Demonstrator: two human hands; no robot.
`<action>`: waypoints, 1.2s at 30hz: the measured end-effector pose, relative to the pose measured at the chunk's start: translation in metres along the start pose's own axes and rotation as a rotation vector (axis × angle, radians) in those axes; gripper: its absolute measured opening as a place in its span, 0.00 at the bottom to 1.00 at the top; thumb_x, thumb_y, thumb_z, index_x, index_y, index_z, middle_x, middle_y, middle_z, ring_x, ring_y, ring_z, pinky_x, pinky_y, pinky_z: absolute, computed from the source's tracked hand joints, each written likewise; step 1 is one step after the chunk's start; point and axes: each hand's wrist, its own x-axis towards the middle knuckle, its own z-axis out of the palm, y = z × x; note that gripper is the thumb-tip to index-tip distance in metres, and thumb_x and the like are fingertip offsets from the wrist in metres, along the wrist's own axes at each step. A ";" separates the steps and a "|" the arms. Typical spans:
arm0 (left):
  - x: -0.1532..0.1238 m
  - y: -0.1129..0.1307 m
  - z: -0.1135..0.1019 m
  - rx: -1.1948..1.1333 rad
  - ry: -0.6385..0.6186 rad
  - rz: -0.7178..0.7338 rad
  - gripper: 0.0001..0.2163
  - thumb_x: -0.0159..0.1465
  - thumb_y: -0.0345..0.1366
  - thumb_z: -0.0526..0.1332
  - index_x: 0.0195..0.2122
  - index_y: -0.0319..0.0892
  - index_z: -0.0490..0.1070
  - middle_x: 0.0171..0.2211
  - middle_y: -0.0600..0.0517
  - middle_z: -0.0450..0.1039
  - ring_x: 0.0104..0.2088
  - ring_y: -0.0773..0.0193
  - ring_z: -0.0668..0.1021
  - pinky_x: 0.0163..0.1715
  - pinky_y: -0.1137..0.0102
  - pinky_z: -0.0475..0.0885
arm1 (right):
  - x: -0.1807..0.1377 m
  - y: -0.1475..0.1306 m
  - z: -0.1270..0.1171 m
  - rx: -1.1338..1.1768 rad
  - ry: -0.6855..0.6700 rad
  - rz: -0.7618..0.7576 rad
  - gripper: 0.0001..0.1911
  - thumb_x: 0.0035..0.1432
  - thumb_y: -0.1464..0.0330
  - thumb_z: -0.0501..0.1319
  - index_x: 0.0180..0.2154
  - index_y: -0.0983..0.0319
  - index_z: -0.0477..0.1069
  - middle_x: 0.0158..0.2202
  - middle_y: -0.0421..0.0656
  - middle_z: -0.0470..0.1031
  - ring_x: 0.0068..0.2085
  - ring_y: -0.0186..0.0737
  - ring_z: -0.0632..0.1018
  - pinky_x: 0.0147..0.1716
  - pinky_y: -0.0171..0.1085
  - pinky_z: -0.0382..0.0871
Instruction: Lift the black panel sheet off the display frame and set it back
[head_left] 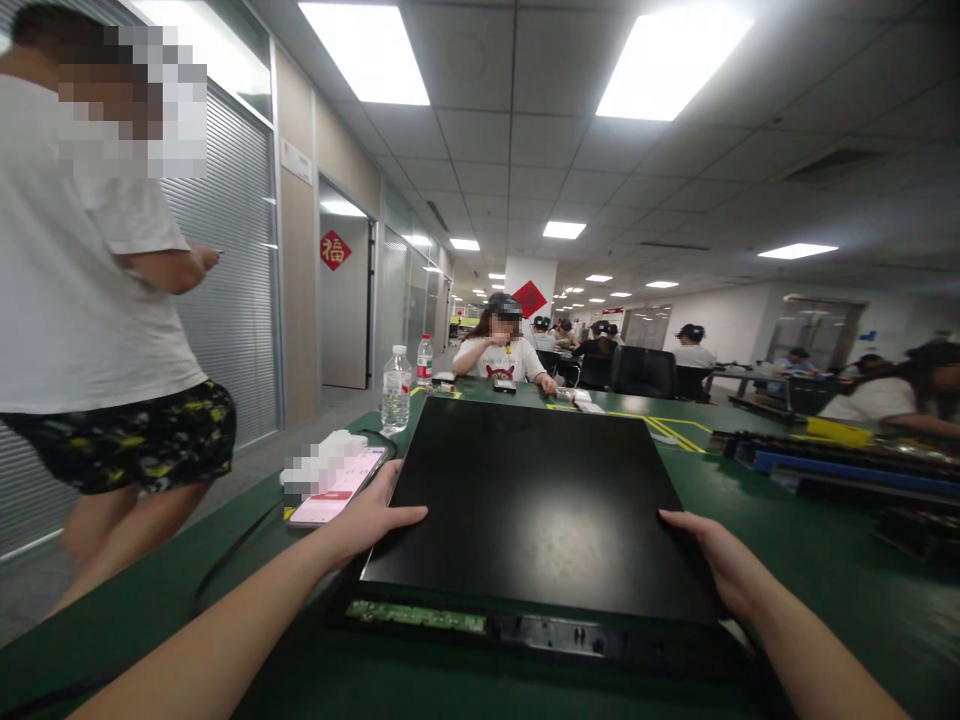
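A black, glossy flat display panel (532, 490) lies in front of me, its far edge higher in view. My left hand (379, 510) is closed on its left edge, with the thumb on top and the fingers partly hidden. On the right edge, my right hand (712, 555) grips the panel the same way, its fingers mostly under the side. Below the near edge shows a black frame (600, 640) with a green circuit board strip (416, 615) at its left. Whether the panel touches the frame is hidden.
Left of the panel lies a phone (337, 488) beside a white bundle (330, 455). Behind them stand water bottles (396, 390). Dark strips and a blue bar (810, 468) lie at right on the green table (810, 560). One person sits opposite; another stands at left.
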 end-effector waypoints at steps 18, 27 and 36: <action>0.001 -0.002 -0.003 0.004 -0.032 -0.051 0.27 0.48 0.30 0.68 0.46 0.43 0.56 0.44 0.45 0.73 0.46 0.52 0.76 0.45 0.58 0.70 | 0.005 0.004 -0.004 -0.091 -0.042 -0.124 0.25 0.43 0.65 0.64 0.46 0.57 0.65 0.30 0.43 0.79 0.29 0.45 0.78 0.27 0.42 0.72; 0.000 -0.001 -0.001 -0.014 -0.042 -0.062 0.28 0.48 0.31 0.69 0.47 0.43 0.57 0.48 0.43 0.72 0.47 0.52 0.75 0.48 0.56 0.69 | 0.005 0.003 -0.005 -0.093 -0.040 -0.120 0.19 0.42 0.65 0.65 0.39 0.58 0.66 0.28 0.43 0.78 0.27 0.45 0.78 0.27 0.42 0.72; 0.004 -0.002 -0.003 -0.013 -0.019 -0.035 0.28 0.48 0.29 0.68 0.48 0.42 0.58 0.54 0.42 0.67 0.51 0.52 0.72 0.50 0.58 0.67 | 0.011 0.003 -0.007 -0.068 -0.076 -0.122 0.24 0.43 0.67 0.65 0.45 0.59 0.65 0.31 0.45 0.79 0.31 0.47 0.79 0.30 0.44 0.73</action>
